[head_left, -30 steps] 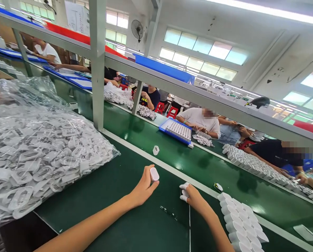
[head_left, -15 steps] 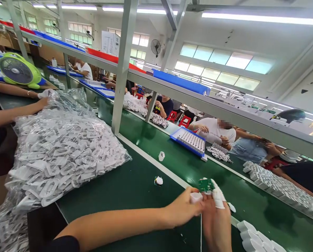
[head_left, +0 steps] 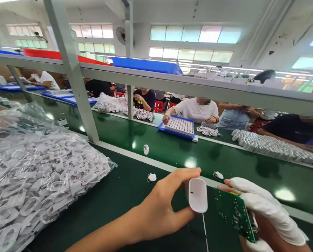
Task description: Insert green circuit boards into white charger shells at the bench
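My left hand grips a white plastic housing between thumb and fingers, its open end facing me. Inside, the hollow shell shows a small dark slot. Close by on the right, my right hand, with white covers on its fingers, pinches a green circuit board. A metal connector shows at the board's edge. The board and the housing are apart. Beyond my hands, a small board with a white top lies on the dark green bench, and a similar board lies farther right. One white housing stands on the green belt.
A large clear bag of white plastic parts covers the left side of the bench. A grey post rises beside it, carrying a shelf rail. Across the belt, co-workers sit by a blue tray and rows of white housings.
The view has turned right and my hands look nearer. My hands have separated, with the housing in the left and the board in the right. A co-worker's hand now reaches to the blue tray.
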Motion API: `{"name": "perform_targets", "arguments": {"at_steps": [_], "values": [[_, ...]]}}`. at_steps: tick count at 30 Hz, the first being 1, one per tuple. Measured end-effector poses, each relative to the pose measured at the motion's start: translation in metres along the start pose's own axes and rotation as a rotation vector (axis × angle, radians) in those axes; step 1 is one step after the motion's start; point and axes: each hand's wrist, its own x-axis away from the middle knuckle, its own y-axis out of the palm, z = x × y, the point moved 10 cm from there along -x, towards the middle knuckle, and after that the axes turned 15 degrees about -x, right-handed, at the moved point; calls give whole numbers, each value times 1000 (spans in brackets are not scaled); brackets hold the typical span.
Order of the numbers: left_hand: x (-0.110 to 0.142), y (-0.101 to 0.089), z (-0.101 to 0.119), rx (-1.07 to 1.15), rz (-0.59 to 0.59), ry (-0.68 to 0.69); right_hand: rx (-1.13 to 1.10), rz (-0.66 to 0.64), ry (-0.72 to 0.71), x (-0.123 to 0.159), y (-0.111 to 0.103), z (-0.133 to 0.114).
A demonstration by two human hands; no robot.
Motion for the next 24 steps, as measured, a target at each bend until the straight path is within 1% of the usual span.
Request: {"name": "perform_targets", "arguments": {"at_steps": [1, 3, 5, 8, 12, 14, 16, 18, 21, 24], "values": [[1, -5, 3, -25, 11, 37, 12, -49, -27, -2, 3, -5], [2, -8, 7, -64, 7, 88, 29, -118, -72, -4, 11, -13], [3, -8, 8, -88, -3, 113, 10, -121, -100, -4, 18, -19], [5, -6, 8, -91, 12, 119, -71, -78, -159, -2, 30, -24], [7, -6, 7, -80, 33, 115, -152, -97, -194, -2, 46, -20], [7, -7, 8, -82, 46, 128, -117, -101, -241, -3, 51, -22], [8, -7, 9, -89, 58, 138, -45, -91, -344, -2, 53, -32], [8, -6, 11, -102, 61, 154, 11, -101, -406, -1, 58, -38], [10, -4, 16, -130, 56, 181, 44, -108, -411, 1, 62, -41], [13, -6, 19, -155, 61, 187, 83, -82, -415, 4, 60, -42]]}}
